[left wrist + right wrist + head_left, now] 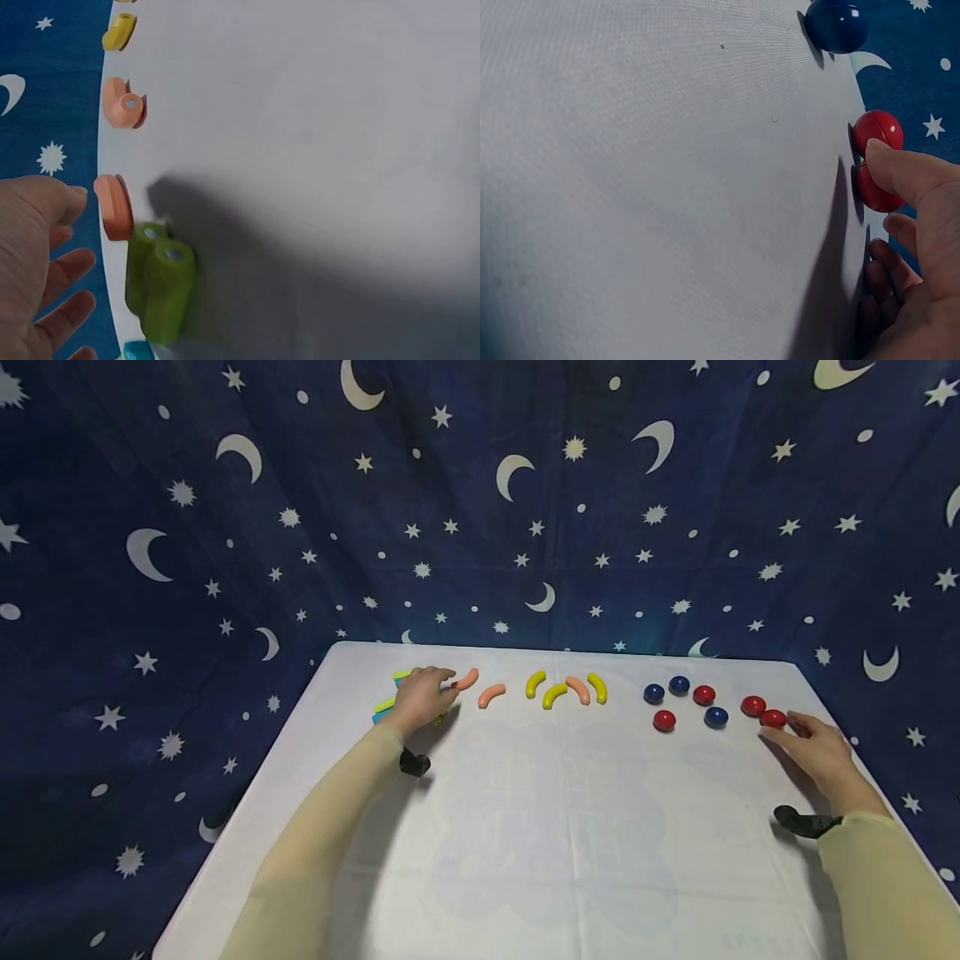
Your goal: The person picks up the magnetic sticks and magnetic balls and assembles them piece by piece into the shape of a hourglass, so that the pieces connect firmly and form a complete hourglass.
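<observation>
My left hand (423, 700) hovers at the table's far left, fingers spread and thumb toward an orange curved piece (114, 208); a gap shows between them in the left wrist view. Under and beside that hand lie green curved pieces (166, 289) with round metal dots in their ends, and part of a blue piece (138, 350). At the far right, my right hand (821, 760) has its thumb and index finger around a red ball (772, 718) on the table. The thumb covers part of it in the right wrist view. Another red ball (878, 129) sits right against it.
Yellow curved pieces (555, 696) and orange ones (577, 690) lie along the back middle of the white table (525, 827). Right of them are several blue balls (716, 717) and red balls (664, 721). A dark star-patterned cloth (465, 510) hangs behind and beside the table.
</observation>
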`<act>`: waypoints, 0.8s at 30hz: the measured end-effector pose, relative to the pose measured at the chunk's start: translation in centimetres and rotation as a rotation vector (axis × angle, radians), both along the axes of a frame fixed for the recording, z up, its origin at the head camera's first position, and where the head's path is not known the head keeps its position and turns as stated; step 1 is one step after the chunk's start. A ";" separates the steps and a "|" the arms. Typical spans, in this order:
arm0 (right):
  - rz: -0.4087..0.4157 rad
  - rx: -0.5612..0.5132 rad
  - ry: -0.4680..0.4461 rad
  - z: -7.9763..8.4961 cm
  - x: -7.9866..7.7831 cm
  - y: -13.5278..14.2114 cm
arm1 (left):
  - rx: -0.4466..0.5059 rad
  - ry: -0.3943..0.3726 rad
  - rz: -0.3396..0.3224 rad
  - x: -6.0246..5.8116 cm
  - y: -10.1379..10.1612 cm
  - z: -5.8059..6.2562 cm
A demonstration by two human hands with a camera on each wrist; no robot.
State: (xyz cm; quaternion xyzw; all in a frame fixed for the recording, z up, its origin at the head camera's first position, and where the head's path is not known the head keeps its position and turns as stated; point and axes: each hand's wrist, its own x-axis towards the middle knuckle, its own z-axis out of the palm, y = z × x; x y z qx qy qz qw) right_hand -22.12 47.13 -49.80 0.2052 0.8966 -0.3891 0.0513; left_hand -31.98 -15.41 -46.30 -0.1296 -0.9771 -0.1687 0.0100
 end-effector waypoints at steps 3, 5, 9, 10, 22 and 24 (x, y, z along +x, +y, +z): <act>-0.028 -0.031 -0.005 -0.1 0.1 0.2 | -0.020 0.002 -0.001 -0.7 1.0 -0.1; -0.046 -0.060 -0.008 -0.1 0.1 0.2 | -0.026 0.001 0.002 -1.2 1.6 -0.3; -0.081 -0.122 -0.002 -0.2 0.0 0.0 | -0.026 -0.017 0.032 -2.0 2.3 -0.7; -0.089 -0.132 0.002 -0.2 0.0 0.0 | -0.026 -0.031 0.046 -2.1 2.5 -0.9; -0.129 -0.169 -0.015 -0.8 -0.3 0.3 | -0.046 -0.090 0.129 -3.3 3.4 -2.0; -0.140 -0.159 -0.014 -0.8 -0.4 0.4 | -0.046 -0.082 0.124 -3.4 3.6 -2.0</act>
